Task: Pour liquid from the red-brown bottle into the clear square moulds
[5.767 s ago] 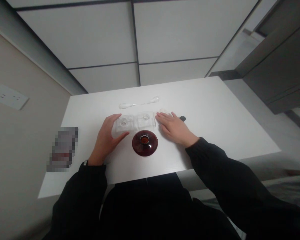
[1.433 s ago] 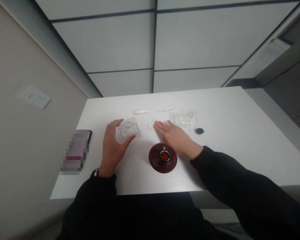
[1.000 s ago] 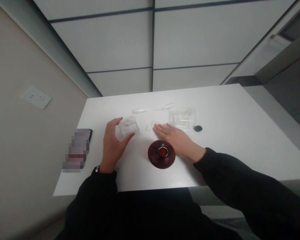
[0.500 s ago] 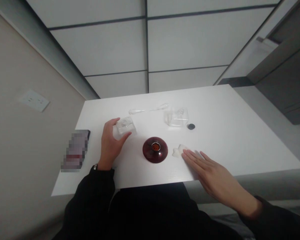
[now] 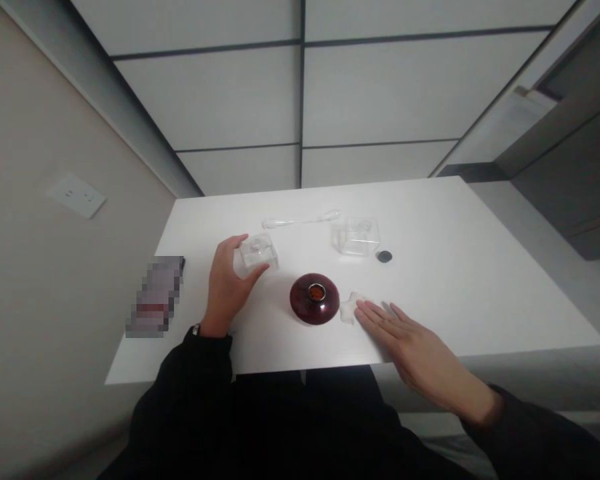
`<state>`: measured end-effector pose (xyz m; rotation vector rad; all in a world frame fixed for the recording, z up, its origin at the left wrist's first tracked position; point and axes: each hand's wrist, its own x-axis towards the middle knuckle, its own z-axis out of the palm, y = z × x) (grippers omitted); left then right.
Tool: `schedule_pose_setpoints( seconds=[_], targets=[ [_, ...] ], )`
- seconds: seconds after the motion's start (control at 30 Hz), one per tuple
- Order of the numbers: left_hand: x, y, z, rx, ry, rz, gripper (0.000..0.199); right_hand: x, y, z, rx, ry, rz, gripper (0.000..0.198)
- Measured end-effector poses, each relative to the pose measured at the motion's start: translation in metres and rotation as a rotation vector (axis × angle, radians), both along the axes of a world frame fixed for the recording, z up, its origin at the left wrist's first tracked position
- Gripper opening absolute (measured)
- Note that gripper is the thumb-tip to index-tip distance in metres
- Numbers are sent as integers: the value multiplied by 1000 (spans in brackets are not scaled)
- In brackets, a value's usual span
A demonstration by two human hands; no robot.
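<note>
My left hand (image 5: 229,280) is curved around a clear, box-like glass or plastic piece (image 5: 259,251), thumb at its near side and fingers at its far side. This piece is on or just over the white table. My right hand (image 5: 413,350) lies flat with its fingers stretched out, the fingertips pressing a crumpled white tissue (image 5: 349,309) onto the tabletop. Part of the tissue is hidden under the fingers. Between the hands sits a squat, round, dark red glossy vase (image 5: 314,308) with a metal-rimmed opening and something orange-red inside. The tissue's left edge is close beside it.
Farther back on the table (image 5: 470,280) are a clear box-like piece (image 5: 360,239), a small dark round disc (image 5: 385,257) and a long clear rod (image 5: 303,220). A blurred-out flat item (image 5: 156,297) lies at the left edge. A wall with a socket (image 5: 79,195) borders the left.
My right hand has slid the tissue a little to the left, closer to the red vase. My left hand keeps its place around the clear piece. The view has shifted slightly.
</note>
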<state>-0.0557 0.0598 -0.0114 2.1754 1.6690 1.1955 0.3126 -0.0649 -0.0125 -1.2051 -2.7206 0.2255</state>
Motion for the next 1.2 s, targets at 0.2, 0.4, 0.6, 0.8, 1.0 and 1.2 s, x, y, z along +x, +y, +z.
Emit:
schedule_pose_setpoints(
  seconds=[0.2, 0.4, 0.6, 0.8, 1.0, 1.2],
  targets=[
    [-1, -1, -1, -4, -6, 4, 59, -26, 62, -4, -70, 32, 54, 79],
    [-2, -1, -3, 2, -8, -13, 60, -55, 110, -10, -45, -7, 58, 63],
    [-3, -1, -2, 3, 13, -12, 60, -85, 145, -10, -25, -47, 38, 59],
    [-2, -3, 0, 2, 22, -24, 59, -109, 172, -13, -5, -62, -10, 58],
    [0, -4, 4, 3, 42, -61, 61, -109, 173, -5, 26, -54, -24, 54],
    [1, -4, -1, -1, 62, -148, 65, -76, 137, 27, 155, 269, -199, 44]
  ],
)
